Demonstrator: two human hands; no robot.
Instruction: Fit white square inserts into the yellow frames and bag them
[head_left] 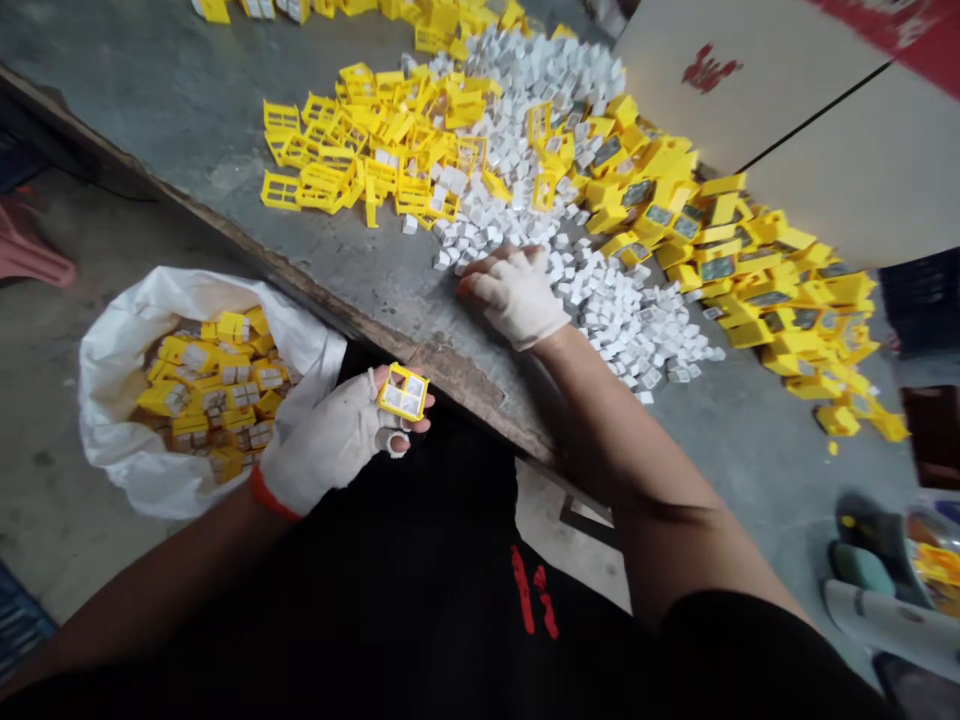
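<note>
No writing can be read: the red mark (709,72) on the cardboard box (817,170) beyond the table (300,290) and the red marks (534,590) on the black shirt (420,600) below it stay illegible.

Yellow plastic frames (360,150) and white cubes (630,325) heaped on the desk (187,90)
The gloved left hand (326,450) holds one frame (403,392) beside a white sack (127,400) of filled frames; the gloved right hand (517,297) rests against the cubes.

The person's 2 gloved hands are reaching forward, the left hand (326,450) is curling its fingers inward, and the right hand (517,297) is pressing down, palm flat.
</note>
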